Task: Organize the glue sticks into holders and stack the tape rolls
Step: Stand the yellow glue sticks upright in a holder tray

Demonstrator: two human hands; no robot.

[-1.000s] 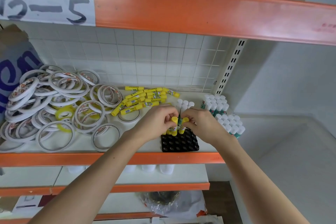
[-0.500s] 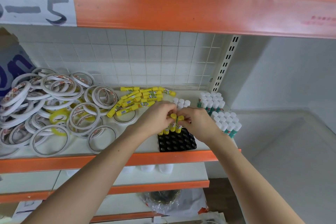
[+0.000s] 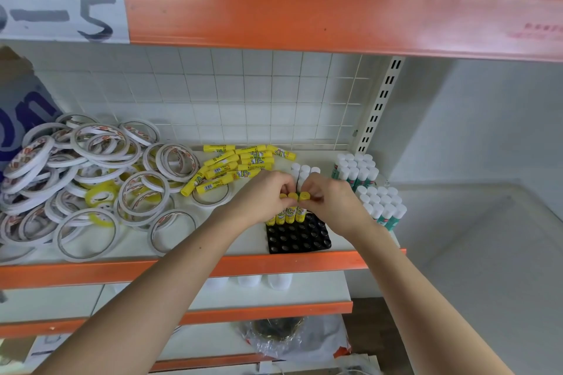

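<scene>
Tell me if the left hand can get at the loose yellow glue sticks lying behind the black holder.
Probably yes: the loose yellow glue sticks lie uncovered just beyond the left hand, though it must first release the sticks it pinches.

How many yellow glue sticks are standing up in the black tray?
4 show, side by side in the back row of the black tray, under both hands. The hands may hide more.

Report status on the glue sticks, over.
Left hand, right hand both pinching yellow glue sticks upright in black holder. Front holes empty. Nothing blocking.
</scene>
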